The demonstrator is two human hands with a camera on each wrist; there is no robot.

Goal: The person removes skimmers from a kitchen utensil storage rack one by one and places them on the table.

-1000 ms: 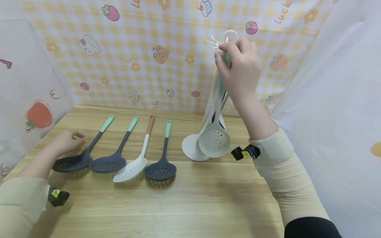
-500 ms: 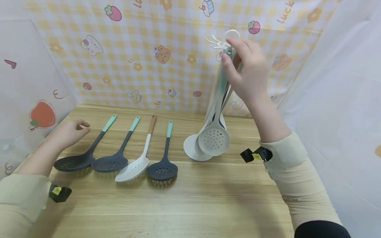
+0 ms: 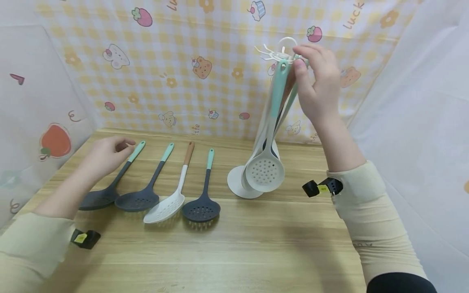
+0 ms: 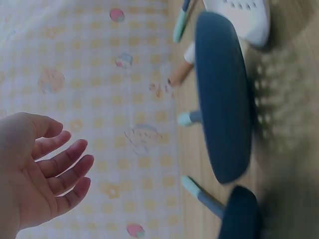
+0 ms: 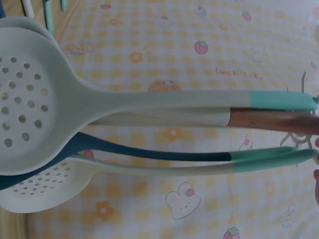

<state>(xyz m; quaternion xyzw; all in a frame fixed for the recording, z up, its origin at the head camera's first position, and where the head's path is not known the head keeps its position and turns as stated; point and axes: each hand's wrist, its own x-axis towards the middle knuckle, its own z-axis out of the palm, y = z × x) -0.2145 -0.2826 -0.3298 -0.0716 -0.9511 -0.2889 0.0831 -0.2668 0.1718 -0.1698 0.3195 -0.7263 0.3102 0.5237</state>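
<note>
My left hand [image 3: 111, 156], fingers loosely bent and holding nothing, hovers above the leftmost dark skimmer [image 3: 99, 198]. In the left wrist view the left hand [image 4: 47, 174] shows its palm side. At the top of the white utensil stand [image 3: 242, 183], my right hand [image 3: 322, 81] has thumb and forefinger around the upper end of a green-handled pale skimmer [image 5: 164, 171]. Facing me on the stand hangs another pale skimmer [image 3: 265, 171] by its green handle [image 3: 278, 89]. Behind it hang a brown-handled utensil [image 5: 269, 119] and a dark-necked one [image 5: 184, 153].
Along the wooden table [image 3: 227, 248] lie a second dark skimmer [image 3: 137, 200], a white skimmer [image 3: 166, 208] with brown handle, and a third dark skimmer [image 3: 201, 209]. Several bare white hooks [image 3: 265, 53] stick out left from the stand's top. A checkered cloth [image 3: 146, 85] hangs behind.
My right hand has let go of the front pale skimmer's handle and shifted right to another handle. My left hand has risen and moved right over the leftmost dark skimmer.
</note>
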